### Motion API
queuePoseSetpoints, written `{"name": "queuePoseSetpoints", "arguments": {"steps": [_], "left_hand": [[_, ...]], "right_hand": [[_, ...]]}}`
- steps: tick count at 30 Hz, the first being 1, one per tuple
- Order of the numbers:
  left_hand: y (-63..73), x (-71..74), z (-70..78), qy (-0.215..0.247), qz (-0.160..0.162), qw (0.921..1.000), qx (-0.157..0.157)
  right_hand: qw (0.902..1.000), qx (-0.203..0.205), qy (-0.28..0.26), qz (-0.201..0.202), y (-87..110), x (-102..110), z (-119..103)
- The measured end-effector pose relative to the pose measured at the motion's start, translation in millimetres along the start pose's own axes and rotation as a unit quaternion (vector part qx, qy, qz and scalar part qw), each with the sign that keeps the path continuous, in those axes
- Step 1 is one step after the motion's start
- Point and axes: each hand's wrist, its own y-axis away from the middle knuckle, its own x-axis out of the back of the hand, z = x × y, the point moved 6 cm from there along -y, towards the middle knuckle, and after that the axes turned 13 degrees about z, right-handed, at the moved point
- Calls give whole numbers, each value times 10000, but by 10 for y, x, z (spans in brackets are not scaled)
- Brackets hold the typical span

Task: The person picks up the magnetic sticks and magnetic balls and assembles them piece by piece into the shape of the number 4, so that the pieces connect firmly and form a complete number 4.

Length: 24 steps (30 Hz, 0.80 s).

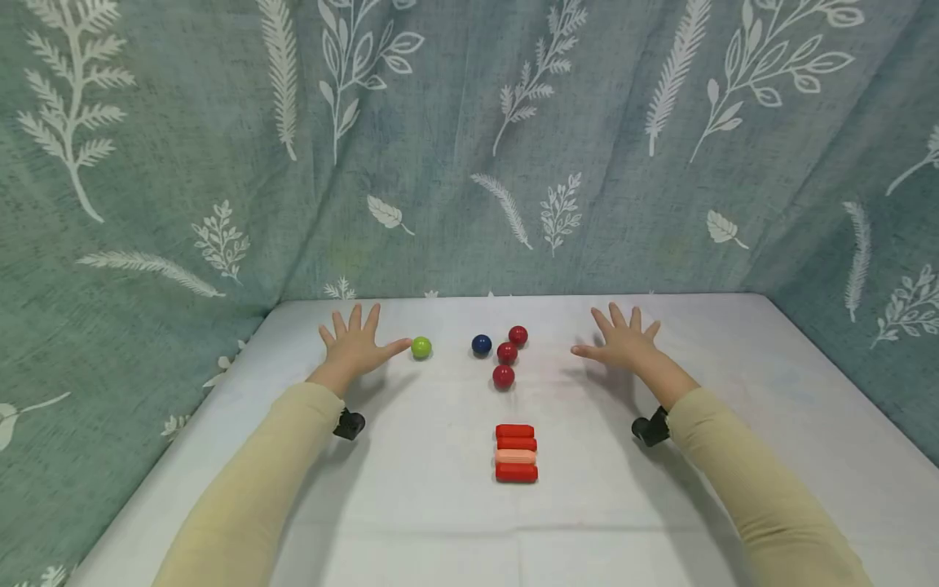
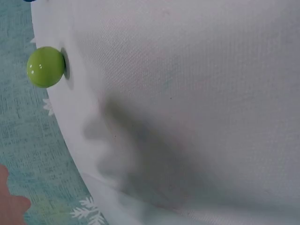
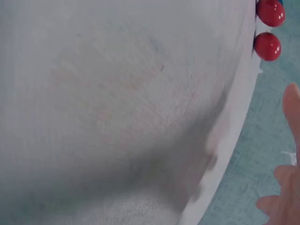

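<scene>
My left hand (image 1: 354,346) is held over the left part of the table with its fingers spread and nothing in it. In the head view its thumb tip overlaps the edge of a green ball (image 1: 421,348); in the left wrist view that ball (image 2: 46,67) stands apart from the fingers (image 2: 11,204). Fingers splayed, my right hand (image 1: 623,342) holds nothing on the other side. Nearest to it are three glossy red balls, one at the back (image 1: 517,336), one in the middle (image 1: 507,353) and one in front (image 1: 503,376). Beside them sits a dark blue ball (image 1: 481,345).
Several short cylinders lie side by side nearer the front: red ones (image 1: 517,473) and a salmon-coloured one (image 1: 516,456). A white cloth covers the table (image 1: 411,505). Blue-green leaf-patterned fabric (image 1: 440,204) hangs behind it and along both sides.
</scene>
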Motion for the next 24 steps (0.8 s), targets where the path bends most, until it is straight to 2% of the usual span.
{"name": "queuePoseSetpoints", "arguments": {"steps": [4, 13, 19, 24], "left_hand": [[42, 8, 54, 7, 27, 10000, -46], [316, 112, 394, 92, 406, 9976, -552], [485, 99, 518, 130, 506, 9955, -793], [603, 77, 610, 212, 650, 9925, -1011]], "right_hand": [[9997, 164, -144, 112, 52, 37, -82], [9941, 751, -571, 528, 285, 174, -341], [9871, 1189, -727, 791, 430, 196, -466], [9832, 1408, -795, 847, 548, 182, -551]]}}
